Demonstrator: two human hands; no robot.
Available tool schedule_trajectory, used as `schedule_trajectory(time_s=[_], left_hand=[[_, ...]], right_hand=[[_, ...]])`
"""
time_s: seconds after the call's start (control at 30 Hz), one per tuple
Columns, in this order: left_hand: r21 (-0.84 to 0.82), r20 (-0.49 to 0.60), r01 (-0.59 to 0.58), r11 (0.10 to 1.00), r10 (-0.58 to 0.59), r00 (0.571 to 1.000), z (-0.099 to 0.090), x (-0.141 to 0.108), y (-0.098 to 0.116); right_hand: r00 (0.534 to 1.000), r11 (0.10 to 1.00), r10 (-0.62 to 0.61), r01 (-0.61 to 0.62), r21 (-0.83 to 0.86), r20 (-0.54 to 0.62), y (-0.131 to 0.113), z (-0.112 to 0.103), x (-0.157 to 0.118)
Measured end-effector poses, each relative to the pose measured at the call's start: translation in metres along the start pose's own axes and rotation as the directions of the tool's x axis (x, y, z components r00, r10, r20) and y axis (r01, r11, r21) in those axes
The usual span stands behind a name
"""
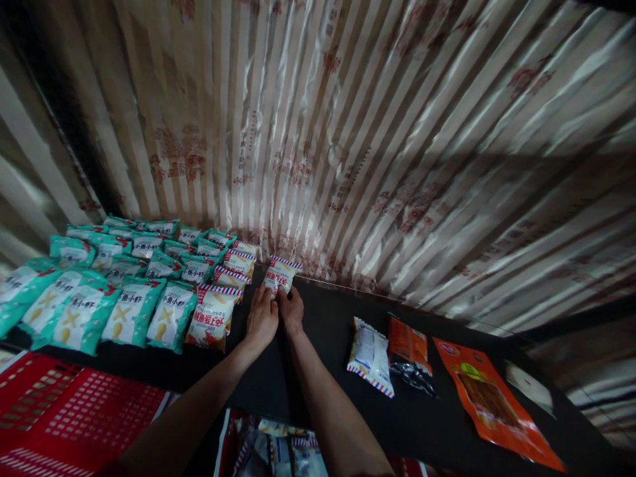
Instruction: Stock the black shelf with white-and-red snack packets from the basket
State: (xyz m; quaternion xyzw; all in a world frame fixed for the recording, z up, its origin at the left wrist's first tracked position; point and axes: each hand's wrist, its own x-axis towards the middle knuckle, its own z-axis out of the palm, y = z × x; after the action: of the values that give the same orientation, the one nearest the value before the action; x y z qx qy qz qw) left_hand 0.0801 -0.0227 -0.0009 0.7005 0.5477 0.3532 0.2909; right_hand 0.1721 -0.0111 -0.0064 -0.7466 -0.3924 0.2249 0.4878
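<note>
Both my hands are at a white snack bag [279, 274] with a red-and-blue striped top edge, standing near the back of the black shelf. My left hand [262, 314] grips its lower left side, and my right hand [291, 309] has its thumb on the lower front. Just left of my hands runs a column of matching striped bags [211, 318], one behind another. Beyond them, several rows of teal snack bags [171, 313] stand packed together. The undersides of my fingers are hidden.
A red basket [99, 404] sits at lower left. Below my forearms a box holds more striped bags [281, 454]. To the right on the shelf [322, 351] lie a striped bag [370, 356], an orange-and-black packet [410, 351], a large orange packet [491, 397] and a whitish flat piece [529, 386]. A striped curtain [318, 132] hangs behind.
</note>
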Motion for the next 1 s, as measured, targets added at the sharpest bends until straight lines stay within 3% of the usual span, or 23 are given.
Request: schedule_trajectory(time_s=[0.4, 0.7, 1.0], left_hand=[[0.022, 0.015, 0.042, 0.999, -0.043, 0.999, 0.005, 0.028, -0.006], [0.018, -0.024, 0.015, 1.0, -0.014, 1.0, 0.021, 0.037, -0.022], [0.065, -0.028, 0.002, 0.998, -0.001, 1.0, 0.023, 0.044, -0.028]], right_hand=[[1.0, 0.993, -0.004, 0.002, -0.116, -0.017, -0.006, 0.016, 0.023], [1.0, 0.98, 0.007, -0.007, -0.199, -0.001, -0.01, 0.021, 0.033], [0.999, 0.96, 0.014, -0.005, -0.28, 0.03, -0.013, 0.027, 0.042]])
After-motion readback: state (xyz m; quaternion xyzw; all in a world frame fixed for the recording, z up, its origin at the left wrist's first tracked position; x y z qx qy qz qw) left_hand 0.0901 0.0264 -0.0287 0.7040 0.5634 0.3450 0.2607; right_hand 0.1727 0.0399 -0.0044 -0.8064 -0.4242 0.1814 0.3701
